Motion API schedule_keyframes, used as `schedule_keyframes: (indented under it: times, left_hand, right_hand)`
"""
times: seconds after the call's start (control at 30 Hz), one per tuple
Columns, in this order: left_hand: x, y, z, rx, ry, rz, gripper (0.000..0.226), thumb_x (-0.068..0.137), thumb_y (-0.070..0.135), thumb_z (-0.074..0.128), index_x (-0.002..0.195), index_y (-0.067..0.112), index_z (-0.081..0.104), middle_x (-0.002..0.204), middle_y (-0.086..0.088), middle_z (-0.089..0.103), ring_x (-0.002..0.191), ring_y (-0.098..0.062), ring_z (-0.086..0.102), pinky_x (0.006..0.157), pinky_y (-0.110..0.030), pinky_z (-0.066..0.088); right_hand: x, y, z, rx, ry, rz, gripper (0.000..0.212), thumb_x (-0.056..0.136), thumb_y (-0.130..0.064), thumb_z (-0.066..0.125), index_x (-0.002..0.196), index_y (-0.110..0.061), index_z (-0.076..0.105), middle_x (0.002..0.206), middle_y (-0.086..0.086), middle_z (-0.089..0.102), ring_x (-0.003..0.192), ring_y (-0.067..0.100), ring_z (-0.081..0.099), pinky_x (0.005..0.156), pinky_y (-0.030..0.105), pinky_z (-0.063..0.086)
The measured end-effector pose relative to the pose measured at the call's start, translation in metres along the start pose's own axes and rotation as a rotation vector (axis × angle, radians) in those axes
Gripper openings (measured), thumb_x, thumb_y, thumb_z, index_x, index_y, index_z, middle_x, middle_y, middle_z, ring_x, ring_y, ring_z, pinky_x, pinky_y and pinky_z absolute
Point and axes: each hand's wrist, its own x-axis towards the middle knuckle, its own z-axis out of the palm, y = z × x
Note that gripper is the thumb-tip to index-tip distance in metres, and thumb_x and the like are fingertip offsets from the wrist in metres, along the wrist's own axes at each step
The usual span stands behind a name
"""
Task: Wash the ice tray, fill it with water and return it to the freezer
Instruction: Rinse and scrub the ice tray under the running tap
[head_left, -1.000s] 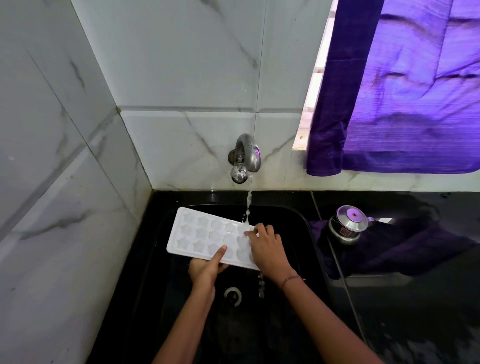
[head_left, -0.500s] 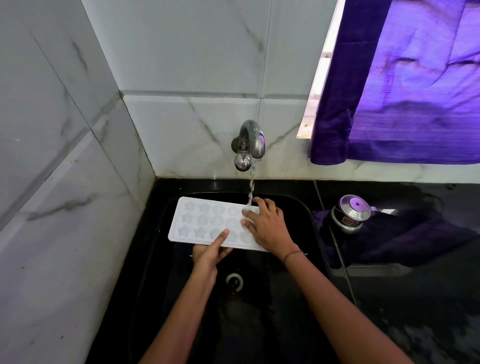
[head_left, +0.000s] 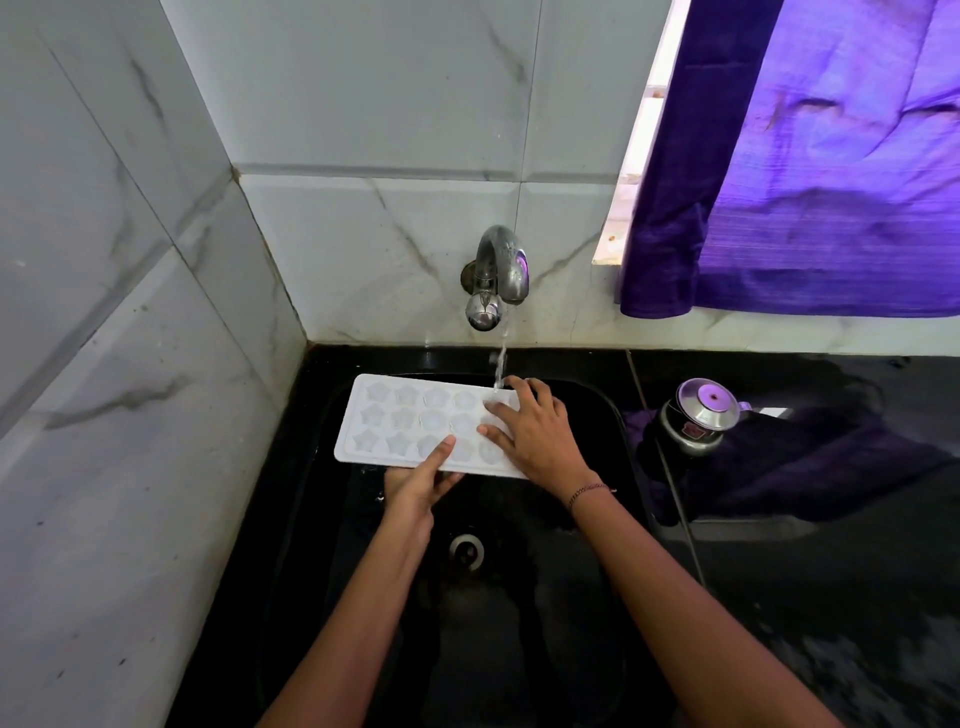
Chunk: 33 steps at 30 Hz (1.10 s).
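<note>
– Ice tray (head_left: 410, 421) position?
– Over the black sink (head_left: 311, 467), cavities up, long side parallel to the back wall. White body, star-shaped cavities in three rows.
– Hands?
– Left hand (head_left: 415, 486) grasps the near long edge: thumb on top, fingers under the tray and hidden. Right hand (head_left: 535, 436) lies flat on the right end, fingers straight and spread, gripping nothing. Thread bracelet (head_left: 587, 491) on that wrist.
– Water?
– Stream (head_left: 500, 364) falls from the steel tap (head_left: 498, 270) onto the far right corner, just beside the right fingertips.
– Surroundings?
– Drain (head_left: 466, 551) lies below the tray, between the forearms. Black surface (head_left: 831, 597) to the right carries a small lidded steel pot (head_left: 698, 421). Purple curtain (head_left: 805, 182) hangs above it.
</note>
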Motion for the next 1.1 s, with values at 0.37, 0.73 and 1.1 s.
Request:
schedule_keyframes:
  times: [0.37,0.73,1.1]
  left_hand:
    - [0.005,0.011,0.014,-0.039,-0.035,0.019,0.038,0.073,0.010,0.078,0.106,0.017,0.060,0.099,-0.002,0.070,0.080,-0.016,0.071,0.056,-0.025,0.058]
    - [0.014,0.011,0.011,0.001,-0.202,-0.049,0.019,0.080,0.005,0.070,0.098,0.007,0.063,0.086,-0.012,0.074,0.073,-0.024,0.073,0.061,-0.029,0.059]
    - [0.023,0.005,0.010,-0.092,-0.098,0.039,0.025,0.081,-0.002,0.067,0.104,0.006,0.060,0.092,-0.009,0.069,0.066,-0.017,0.072,0.055,-0.022,0.056]
  right_hand:
    - [-0.017,0.001,-0.003,-0.005,0.084,-0.004,0.070,0.085,-0.072,0.030,0.136,-0.026,0.044,0.153,0.004,0.024,0.142,0.027,0.015,0.114,0.048,0.016]
    - [-0.009,0.009,-0.008,-0.023,0.030,-0.084,0.079,0.081,-0.074,0.037,0.140,-0.021,0.040,0.154,0.007,0.021,0.144,0.029,0.009,0.117,0.049,0.010]
    - [0.001,0.007,-0.009,-0.019,0.038,-0.110,0.078,0.081,-0.075,0.037,0.140,-0.025,0.039,0.154,0.007,0.021,0.145,0.029,0.008,0.116,0.048,0.011]
